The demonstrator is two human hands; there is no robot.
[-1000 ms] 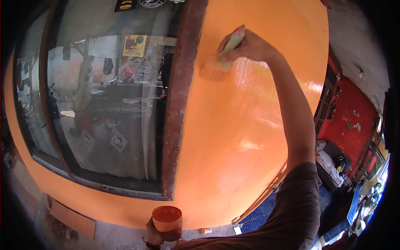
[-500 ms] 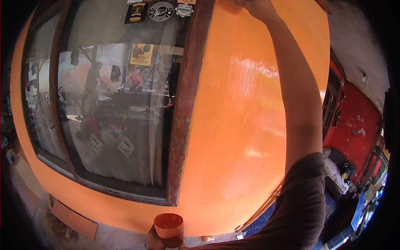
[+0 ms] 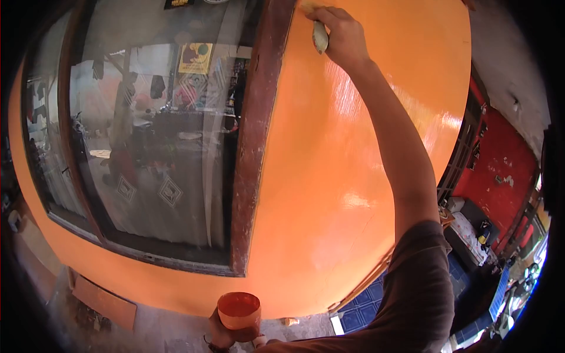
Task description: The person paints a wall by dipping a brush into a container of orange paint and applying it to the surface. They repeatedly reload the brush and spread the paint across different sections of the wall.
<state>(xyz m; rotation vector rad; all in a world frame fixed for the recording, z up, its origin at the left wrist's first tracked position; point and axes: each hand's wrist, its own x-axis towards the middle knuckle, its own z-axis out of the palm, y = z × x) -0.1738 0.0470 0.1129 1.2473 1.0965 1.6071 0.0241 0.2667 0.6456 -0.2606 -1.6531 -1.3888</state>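
My right hand (image 3: pixel 346 36) is raised high, closed round a paintbrush (image 3: pixel 320 37) whose pale handle points down. The bristles are near the top of the orange wall (image 3: pixel 329 194), close to the window frame (image 3: pixel 256 129), and the bristle end is partly cut off by the view's upper edge. Low in the view, my left hand (image 3: pixel 220 332) is wrapped round an orange paint cup (image 3: pixel 239 312) held upright. Its inside is coated reddish orange. Wet, shiny streaks show on the wall below the brush.
Left of the wall is a glass window (image 3: pixel 159 135) with stickers and reflections. A brown board (image 3: pixel 105 299) lies low at the left. On the right stand a sofa (image 3: pixel 468 235) and a red wall (image 3: pixel 500 170), with blue floor tiles (image 3: pixel 362 306) below.
My right hand has moved left and lower in the view, toward the window frame, bringing the brush handle into sight. The camera view has shifted slightly; the cup stays in my left hand.
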